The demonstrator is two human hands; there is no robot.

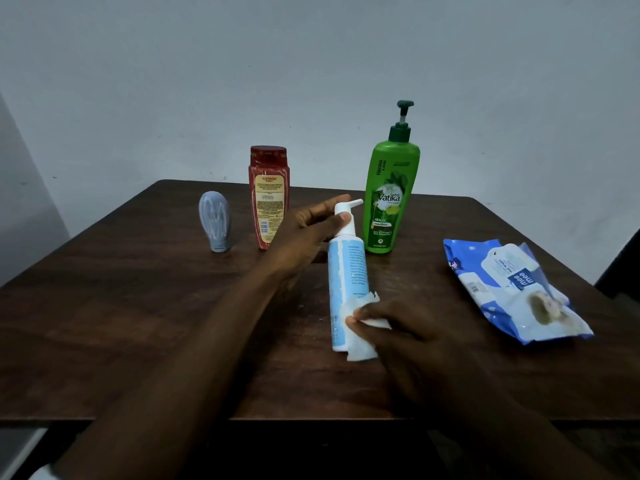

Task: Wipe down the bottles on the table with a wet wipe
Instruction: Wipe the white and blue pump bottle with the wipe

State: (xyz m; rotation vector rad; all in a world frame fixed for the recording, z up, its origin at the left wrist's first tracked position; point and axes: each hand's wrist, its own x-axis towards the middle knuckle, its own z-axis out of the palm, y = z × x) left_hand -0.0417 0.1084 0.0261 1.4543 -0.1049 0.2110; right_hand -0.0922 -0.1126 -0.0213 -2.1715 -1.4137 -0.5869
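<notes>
The white-and-blue plastic pump bottle (346, 271), apparently tilted above the dark wooden table (138, 306), is gripped at its neck by the left hand (304, 233). A crumpled white wet wipe (360, 337) is pinched against its lower body by the right hand (412, 344).

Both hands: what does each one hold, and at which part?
The left hand grips the white-blue bottle at its neck, under the pump. The right hand presses a wet wipe against its lower end.
</notes>
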